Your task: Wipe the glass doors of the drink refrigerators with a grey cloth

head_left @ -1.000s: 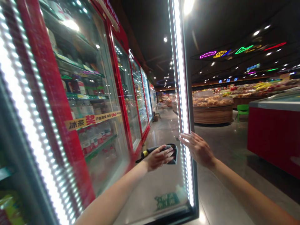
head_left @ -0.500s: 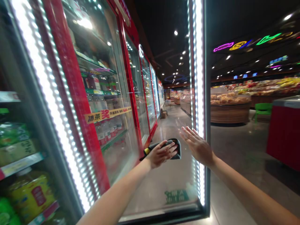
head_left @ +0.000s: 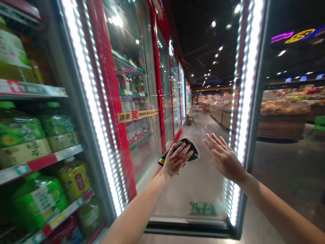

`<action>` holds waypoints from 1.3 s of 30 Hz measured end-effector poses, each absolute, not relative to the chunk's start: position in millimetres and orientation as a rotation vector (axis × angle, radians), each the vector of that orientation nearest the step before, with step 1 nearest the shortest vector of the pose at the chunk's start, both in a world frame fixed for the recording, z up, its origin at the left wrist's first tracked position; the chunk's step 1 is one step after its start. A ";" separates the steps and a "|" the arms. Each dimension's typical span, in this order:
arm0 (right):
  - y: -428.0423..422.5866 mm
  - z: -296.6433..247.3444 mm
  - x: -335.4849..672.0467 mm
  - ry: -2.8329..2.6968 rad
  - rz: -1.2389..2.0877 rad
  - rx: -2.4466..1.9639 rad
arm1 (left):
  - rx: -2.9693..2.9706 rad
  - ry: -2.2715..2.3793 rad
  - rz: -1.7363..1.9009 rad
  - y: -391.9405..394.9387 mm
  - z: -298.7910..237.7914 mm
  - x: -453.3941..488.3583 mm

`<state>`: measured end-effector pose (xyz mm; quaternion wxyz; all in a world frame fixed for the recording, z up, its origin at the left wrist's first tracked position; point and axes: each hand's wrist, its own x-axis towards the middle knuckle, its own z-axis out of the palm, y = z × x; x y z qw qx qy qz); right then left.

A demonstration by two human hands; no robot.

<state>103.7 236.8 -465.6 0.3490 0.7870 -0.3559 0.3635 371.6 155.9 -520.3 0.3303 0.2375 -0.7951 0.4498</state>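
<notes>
My left hand [head_left: 176, 158] presses a dark grey cloth [head_left: 193, 149] flat against the inner glass of an open cooler door [head_left: 203, 193]. The cloth has a yellow and black edge near my wrist. My right hand [head_left: 223, 158] is open, fingers spread, against the glass just beside the door's lit LED strip [head_left: 244, 112] at its right edge. The two hands are a short gap apart at mid height of the door.
The open cooler's shelves [head_left: 38, 162] at left hold green and yellow drink bottles [head_left: 33, 200]. A row of red-framed glass-door coolers [head_left: 142, 112] runs down the aisle. Round wooden produce displays [head_left: 281, 123] and a green chair [head_left: 320, 124] stand at right.
The view has turned left, showing more of the cooler's shelves. The door now stands further right in view. Both hands stayed on the glass, the cloth slightly higher.
</notes>
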 end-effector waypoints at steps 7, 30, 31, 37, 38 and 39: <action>233.2 -479.7 113.4 -0.867 0.944 2.031 | 1.118 -1.485 0.942 154.4 -543.0 421.6; 231.2 -465.8 207.7 -0.870 0.841 1.997 | 1.195 -1.468 0.919 155.3 -529.7 511.0; 232.3 -467.6 209.8 -0.874 0.849 1.980 | 1.181 -1.327 0.885 153.3 -527.1 520.3; 234.9 -475.9 208.1 -0.832 0.827 1.961 | 1.129 -1.211 0.788 168.1 -577.3 529.4; 234.9 -475.6 207.1 -0.829 0.829 1.965 | 1.127 -1.279 0.788 169.8 -580.5 526.7; 235.0 -475.0 206.2 -0.828 0.833 1.972 | 1.115 -1.355 0.798 169.5 -578.7 525.7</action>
